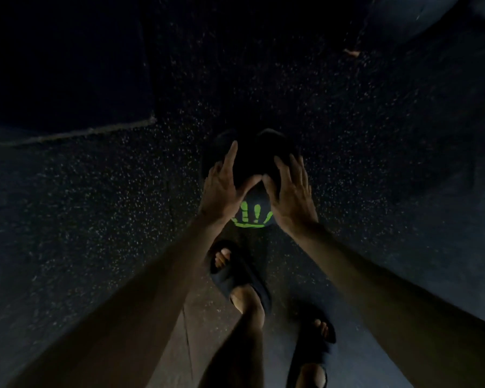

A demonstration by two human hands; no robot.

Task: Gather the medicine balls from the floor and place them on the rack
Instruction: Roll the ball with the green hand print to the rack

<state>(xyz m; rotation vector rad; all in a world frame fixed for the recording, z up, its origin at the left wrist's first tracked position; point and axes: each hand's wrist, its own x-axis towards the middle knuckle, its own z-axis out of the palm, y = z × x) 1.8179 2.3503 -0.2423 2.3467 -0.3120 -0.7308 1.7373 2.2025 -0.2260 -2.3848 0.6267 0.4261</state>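
Medicine ball (253, 166), black and hard to make out in the dim light, sits between the person's two hands at the middle of the view, above the dark speckled floor (95, 208); I cannot tell whether it rests on the floor or is lifted off it. At far left a pale seam (81, 133) runs across the floor, with a darker surface beyond it. The left hand (221, 189) lies flat against the ball's left side, forefinger stretched straight up along it and thumb reaching across the near face. Between the wrists, a green handprint mark (252, 217) shows on the ball's near side. The right hand (291, 191) presses the ball's right side, fingers spread and nearly straight, thumb pointing inward so that it almost meets the other thumb. Below the ball, the left foot in a black slide (237, 275) stands just near it. The right foot's slide (315, 345) is further back and to the right. A small pale scrap (352, 53) lies on the floor at upper right.
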